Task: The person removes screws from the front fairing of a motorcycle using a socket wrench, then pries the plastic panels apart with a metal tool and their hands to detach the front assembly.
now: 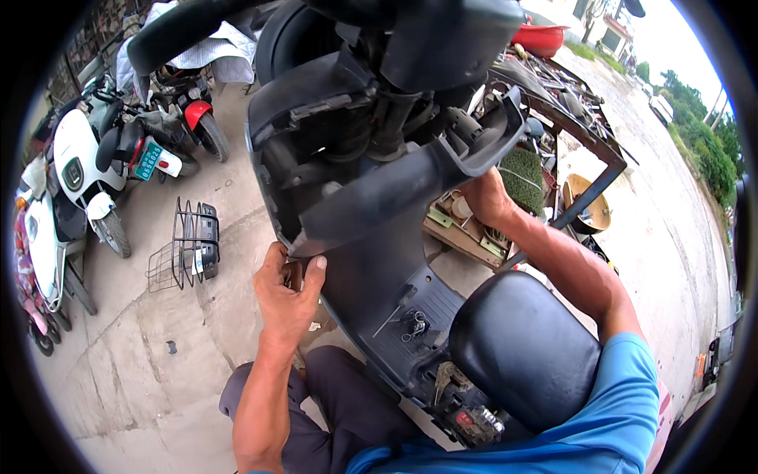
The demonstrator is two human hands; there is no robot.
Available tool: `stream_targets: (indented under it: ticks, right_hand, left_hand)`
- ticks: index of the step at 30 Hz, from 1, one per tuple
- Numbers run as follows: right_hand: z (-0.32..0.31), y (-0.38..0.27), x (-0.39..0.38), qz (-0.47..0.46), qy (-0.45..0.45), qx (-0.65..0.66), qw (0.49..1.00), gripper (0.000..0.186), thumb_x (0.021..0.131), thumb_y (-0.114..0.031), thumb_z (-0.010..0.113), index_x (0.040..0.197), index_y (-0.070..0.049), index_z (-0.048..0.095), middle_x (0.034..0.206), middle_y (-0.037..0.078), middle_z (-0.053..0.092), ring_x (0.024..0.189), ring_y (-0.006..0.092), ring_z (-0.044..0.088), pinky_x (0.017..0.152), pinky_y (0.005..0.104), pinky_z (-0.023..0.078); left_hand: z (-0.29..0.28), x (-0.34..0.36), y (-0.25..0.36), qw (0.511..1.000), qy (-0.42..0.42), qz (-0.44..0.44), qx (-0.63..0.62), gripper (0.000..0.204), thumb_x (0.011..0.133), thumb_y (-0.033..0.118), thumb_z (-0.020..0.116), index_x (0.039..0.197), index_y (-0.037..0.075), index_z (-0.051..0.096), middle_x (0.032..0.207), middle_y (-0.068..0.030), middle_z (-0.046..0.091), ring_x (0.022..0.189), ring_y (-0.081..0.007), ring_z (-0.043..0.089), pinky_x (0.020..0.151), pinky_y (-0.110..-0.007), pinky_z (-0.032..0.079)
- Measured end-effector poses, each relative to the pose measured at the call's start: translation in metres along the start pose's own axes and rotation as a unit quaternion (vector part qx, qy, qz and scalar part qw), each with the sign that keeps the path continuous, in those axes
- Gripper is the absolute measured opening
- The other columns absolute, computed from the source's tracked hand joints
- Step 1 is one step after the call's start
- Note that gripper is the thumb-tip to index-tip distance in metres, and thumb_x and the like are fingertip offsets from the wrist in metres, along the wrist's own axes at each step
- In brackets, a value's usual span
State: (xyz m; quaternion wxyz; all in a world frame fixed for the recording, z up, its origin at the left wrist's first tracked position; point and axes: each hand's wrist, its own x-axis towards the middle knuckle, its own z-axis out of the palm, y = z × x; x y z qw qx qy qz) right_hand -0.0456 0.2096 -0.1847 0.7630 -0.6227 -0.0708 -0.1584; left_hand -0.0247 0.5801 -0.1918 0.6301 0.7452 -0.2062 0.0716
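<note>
In front of me stands a scooter with its black front body opened up. A curved black plastic panel (379,193) lies across the steering column, below the dark handlebar housing (450,47). My left hand (286,288) is closed at the panel's lower left corner, thumb and fingers on its edge. My right hand (485,197) reaches up to the panel's right end, where its fingers are hidden. Below lies the ribbed footboard (410,308) with a screwdriver (397,310) and a bunch of keys (414,325). The black seat (525,351) is close to my right arm.
Parked scooters (83,158) line the left side. A black wire basket (197,245) sits on the concrete floor. To the right are a metal rack (588,134) of tools and parts, a green woven roll (521,180) and a yellowish bowl-shaped part (588,204).
</note>
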Motion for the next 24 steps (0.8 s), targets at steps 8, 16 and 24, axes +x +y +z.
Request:
stream_targets:
  ticks: [8, 16, 24]
  right_hand:
    - [-0.005, -0.019, 0.014, 0.019, -0.064, -0.158, 0.985, 0.093, 0.101, -0.081, 0.048, 0.168, -0.019, 0.029, 0.161, 0.006, 0.041, 0.147, 0.0246, 0.043, 0.109, 0.0482, 0.051]
    - [0.013, -0.003, 0.020, -0.091, -0.003, -0.183, 0.979, 0.081, 0.095, -0.083, 0.057, 0.135, -0.012, 0.054, 0.105, 0.000, 0.051, 0.089, 0.0096, 0.044, 0.074, 0.0271, 0.042]
    - [0.012, -0.004, 0.019, -0.096, 0.022, -0.199, 0.975, 0.088, 0.093, -0.084, 0.060, 0.135, -0.006, 0.055, 0.116, 0.008, 0.058, 0.104, 0.0138, 0.052, 0.095, 0.0343, 0.046]
  left_hand:
    - [0.009, -0.002, 0.009, 0.997, 0.022, 0.053, 0.048, 0.037, 0.102, 0.029, 0.079, 0.115, -0.004, 0.067, 0.087, 0.0006, 0.067, 0.064, -0.0034, 0.041, 0.057, -0.023, 0.034]
    - [0.010, -0.004, 0.006, 0.989, 0.044, 0.072, 0.121, 0.033, 0.105, 0.023, 0.074, 0.123, -0.004, 0.067, 0.089, -0.0007, 0.069, 0.067, -0.0060, 0.043, 0.060, -0.025, 0.037]
    - [0.015, -0.004, 0.002, 0.983, 0.056, 0.108, 0.137, 0.032, 0.107, 0.021, 0.072, 0.128, -0.003, 0.066, 0.090, -0.0036, 0.070, 0.070, -0.0100, 0.049, 0.065, -0.026, 0.043]
